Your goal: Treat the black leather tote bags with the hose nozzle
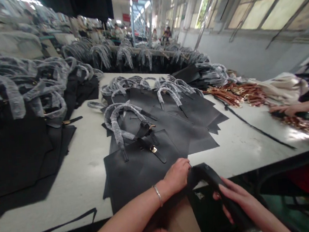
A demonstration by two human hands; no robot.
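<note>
My left hand (178,173), a bracelet at its wrist, has its fingers curled at the near right edge of a black bag panel (133,170). On that panel sit a strap with a gold buckle (153,149) and a handle in clear plastic wrap (116,127). Just right of it, my right hand (233,196) is wrapped round a thick black curved tube (211,176), whose upper end lies close to my left fingers. Whether the tube's end touches the panel is hard to tell. More black panels (183,124) with wrapped handles lie fanned out behind.
Stacked black panels with wrapped handles (15,146) cover the table's left side. Brown straps with metal clasps (241,93) and a black cord (259,130) lie to the right. Another person's hand (287,110) is at the right edge. A thin black strip (57,224) lies front left.
</note>
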